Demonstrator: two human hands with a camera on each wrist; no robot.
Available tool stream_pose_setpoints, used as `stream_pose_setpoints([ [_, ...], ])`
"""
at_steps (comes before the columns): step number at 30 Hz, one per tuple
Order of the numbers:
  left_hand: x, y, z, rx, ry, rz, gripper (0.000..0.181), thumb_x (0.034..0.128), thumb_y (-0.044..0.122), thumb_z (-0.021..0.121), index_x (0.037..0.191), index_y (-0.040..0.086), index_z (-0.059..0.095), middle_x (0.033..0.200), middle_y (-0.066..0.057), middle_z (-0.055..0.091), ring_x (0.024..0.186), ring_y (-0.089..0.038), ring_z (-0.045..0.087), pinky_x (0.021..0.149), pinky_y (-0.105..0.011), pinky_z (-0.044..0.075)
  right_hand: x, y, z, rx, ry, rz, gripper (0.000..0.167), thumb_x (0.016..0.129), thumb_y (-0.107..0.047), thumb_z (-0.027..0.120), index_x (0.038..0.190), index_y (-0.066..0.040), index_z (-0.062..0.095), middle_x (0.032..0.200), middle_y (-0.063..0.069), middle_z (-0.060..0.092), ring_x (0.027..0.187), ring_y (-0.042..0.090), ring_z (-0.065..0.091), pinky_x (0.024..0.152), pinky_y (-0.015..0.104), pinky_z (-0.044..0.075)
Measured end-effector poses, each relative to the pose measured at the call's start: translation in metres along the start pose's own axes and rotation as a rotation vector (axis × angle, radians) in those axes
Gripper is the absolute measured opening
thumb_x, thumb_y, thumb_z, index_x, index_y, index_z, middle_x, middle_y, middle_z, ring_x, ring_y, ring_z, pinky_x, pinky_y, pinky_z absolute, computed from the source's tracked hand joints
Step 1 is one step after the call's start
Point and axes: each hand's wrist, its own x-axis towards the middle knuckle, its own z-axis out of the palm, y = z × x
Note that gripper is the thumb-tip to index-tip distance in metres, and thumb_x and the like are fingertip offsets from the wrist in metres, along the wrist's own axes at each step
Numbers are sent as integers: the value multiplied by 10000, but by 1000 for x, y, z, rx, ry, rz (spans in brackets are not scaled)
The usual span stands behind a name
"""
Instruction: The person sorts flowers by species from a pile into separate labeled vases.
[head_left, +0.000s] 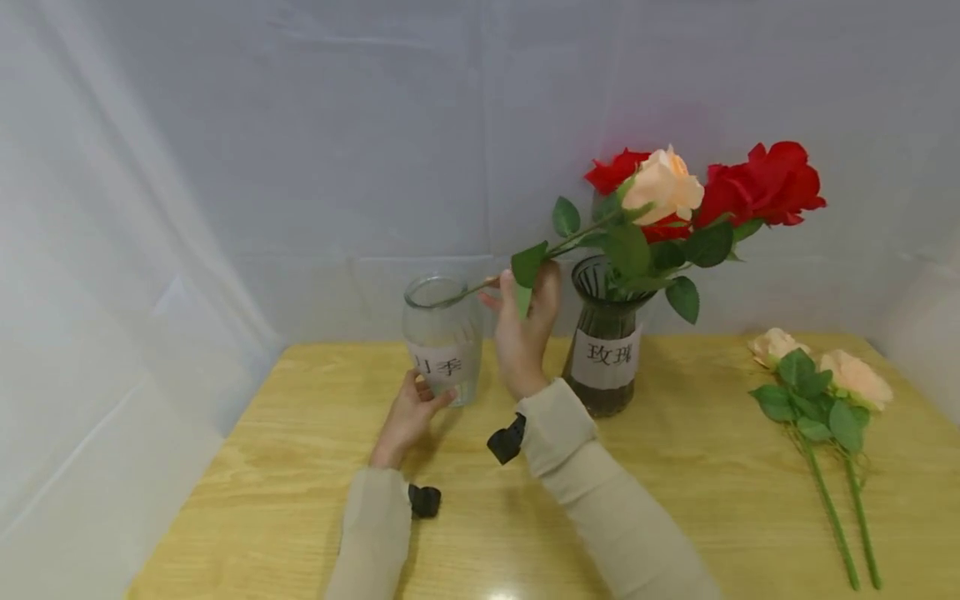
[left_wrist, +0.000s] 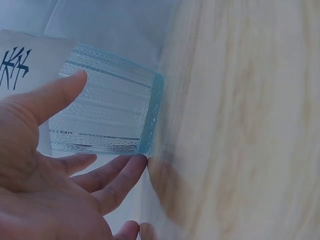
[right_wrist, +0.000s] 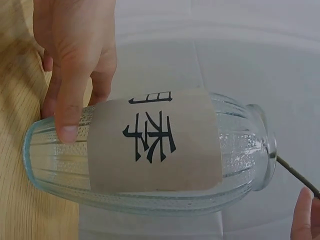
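A clear ribbed glass vase with a paper label stands upright on the table. My left hand holds its lower part; in the right wrist view the thumb of that hand lies on the front of the glass, fingers behind. In the left wrist view, the hand is beside the vase base. My right hand holds a peach rose by its stem, bloom up to the right. The stem's lower end passes into the vase mouth.
Right of my right hand stands a dark labelled vase holding red roses, which the held peach bloom overlaps in view. Two peach roses lie on the wooden table at the right. White sheeting hangs behind.
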Motion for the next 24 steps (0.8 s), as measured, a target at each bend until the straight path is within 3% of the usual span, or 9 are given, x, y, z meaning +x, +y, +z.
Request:
stream_pose_setpoints([
  [2, 1, 1, -1, 4, 2, 6, 742, 990, 184, 658, 1535, -69, 223, 1434, -358, 446, 1315, -487, 466, 1061, -598, 402, 3, 2, 0, -33, -24, 3, 75, 1045, 14, 504, 1110, 42, 480, 993, 141, 549, 891, 439, 629, 712, 398, 615],
  [9, 0, 3, -1, 4, 0, 4, 737, 994, 182, 654, 1535, -74, 223, 1441, -360, 431, 1319, -495, 453, 1057, -602, 403, 13, 7, 2, -97, -106, 98, 135, 999, 101, 536, 1124, 92, 488, 942, 158, 566, 794, 206, 647, 639, 314, 608],
  [14, 1, 1, 1, 8, 8, -18, 734, 993, 171, 658, 1541, -55, 226, 1452, -348, 429, 1323, -483, 459, 1060, -590, 410, 15, 12, 4, -206, -190, 223, 115, 957, 126, 593, 1055, 100, 538, 867, 223, 624, 698, 240, 644, 616, 285, 584],
  [17, 1, 2, 2, 12, 12, -26, 729, 991, 172, 662, 1537, -53, 235, 1453, -349, 431, 1322, -483, 463, 1060, -585, 413, 15, 14, 5, -275, -207, 308, 21, 971, 92, 586, 984, 84, 571, 846, 226, 634, 681, 239, 612, 643, 352, 590],
  [21, 1, 2, 2, 16, 13, -27, 727, 988, 168, 666, 1534, -54, 241, 1455, -349, 429, 1321, -480, 466, 1058, -578, 419, 16, 15, 5, -366, -227, 352, 84, 991, 38, 591, 997, 110, 633, 876, 213, 639, 707, 348, 634, 674, 451, 608],
  [24, 1, 2, 1, 23, 14, -27, 728, 989, 170, 664, 1535, -53, 238, 1455, -349, 425, 1322, -481, 461, 1055, -580, 420, 19, 16, 5, -405, -253, 368, 132, 982, 6, 632, 1011, 128, 673, 843, 231, 656, 695, 428, 648, 645, 456, 609],
])
